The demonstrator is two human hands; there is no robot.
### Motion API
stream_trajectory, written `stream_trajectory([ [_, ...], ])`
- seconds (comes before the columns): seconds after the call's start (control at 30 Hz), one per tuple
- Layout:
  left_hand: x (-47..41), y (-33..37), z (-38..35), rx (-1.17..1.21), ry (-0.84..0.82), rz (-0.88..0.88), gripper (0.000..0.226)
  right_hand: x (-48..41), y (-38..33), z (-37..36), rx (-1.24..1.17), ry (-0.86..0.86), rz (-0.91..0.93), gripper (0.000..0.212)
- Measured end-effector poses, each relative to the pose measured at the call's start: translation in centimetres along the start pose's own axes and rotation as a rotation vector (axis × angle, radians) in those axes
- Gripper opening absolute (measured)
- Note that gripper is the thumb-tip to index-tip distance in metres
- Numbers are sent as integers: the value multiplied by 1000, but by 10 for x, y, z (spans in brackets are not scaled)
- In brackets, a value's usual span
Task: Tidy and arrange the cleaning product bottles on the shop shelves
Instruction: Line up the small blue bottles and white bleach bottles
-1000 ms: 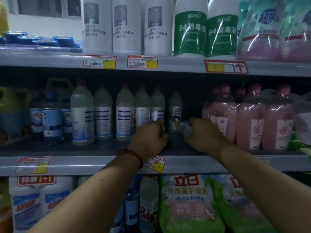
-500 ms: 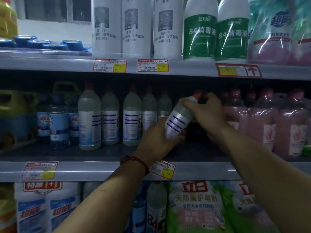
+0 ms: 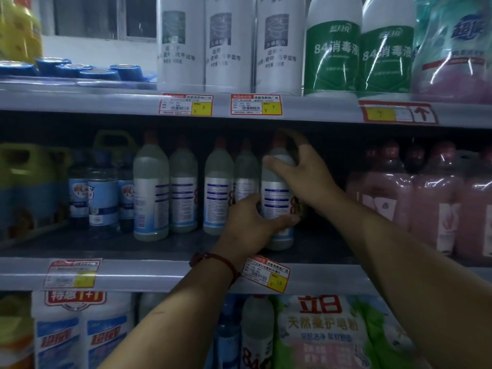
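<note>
Head view: both hands are gripping one pale translucent plastic bottle with a blue-striped white label [image 3: 277, 201], standing upright on the grey metal middle shelf [image 3: 149, 272]. Left hand [image 3: 253, 225] is wrapping its base from 7 o'clock; right hand [image 3: 306, 174] is clasping its shoulder from 2 o'clock. Matching bottles [image 3: 183, 187] are lining up at 9 o'clock.
</note>
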State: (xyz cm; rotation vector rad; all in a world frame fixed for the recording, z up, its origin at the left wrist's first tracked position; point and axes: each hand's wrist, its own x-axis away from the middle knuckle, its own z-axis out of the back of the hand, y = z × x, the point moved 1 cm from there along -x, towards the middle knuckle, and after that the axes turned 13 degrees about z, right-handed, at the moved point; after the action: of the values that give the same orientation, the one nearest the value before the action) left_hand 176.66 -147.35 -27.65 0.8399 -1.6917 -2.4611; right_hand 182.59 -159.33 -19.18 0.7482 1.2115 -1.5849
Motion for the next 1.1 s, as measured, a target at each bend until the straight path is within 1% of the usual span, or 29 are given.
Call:
stream_trajectory([
  [0.07,1,1,0,-7,0,-4,44,4,3,2,11,12,10,64],
  [0.27,-1,0,-1,31,-65,31,42,11,8,12,0,-66,11,75],
  [0.37,-3,0,1,56,-101,58,38,19,11,13,-135,-95,-36,81],
  [0.4,-3,1,2,67,-117,61,37,25,14,15,-202,-108,-81,77],
  [0.47,-4,0,3,91,-152,67,39,40,22,21,-275,-197,-167,59],
  [0.5,-5,0,4,98,-161,70,41,47,27,25,-296,-252,-202,53],
  [0.53,-5,-1,4,107,-164,74,44,53,33,28,-330,-289,-238,51],
  [0.6,-6,-1,4,127,-144,108,51,60,45,35,-413,-312,-307,50],
  [0.67,-6,0,2,123,-119,136,49,64,53,40,-455,-316,-348,50],
  [0.77,-6,1,-2,-14,-66,59,24,67,58,37,-389,-281,-341,47],
  [0.83,-6,1,-3,-82,-31,30,19,67,58,34,-310,-239,-336,44],
  [0.87,-6,0,-3,-92,-28,31,19,66,58,33,-274,-227,-335,43],
  [0.97,-6,1,-6,-136,-56,75,32,63,64,32,-166,-183,-343,41],
  [1.03,-7,1,-9,-223,-69,95,36,58,72,34,-83,-172,-360,40],
  [1.1,-8,-1,-11,-331,-52,113,46,50,82,34,-9,-188,-391,40],
])
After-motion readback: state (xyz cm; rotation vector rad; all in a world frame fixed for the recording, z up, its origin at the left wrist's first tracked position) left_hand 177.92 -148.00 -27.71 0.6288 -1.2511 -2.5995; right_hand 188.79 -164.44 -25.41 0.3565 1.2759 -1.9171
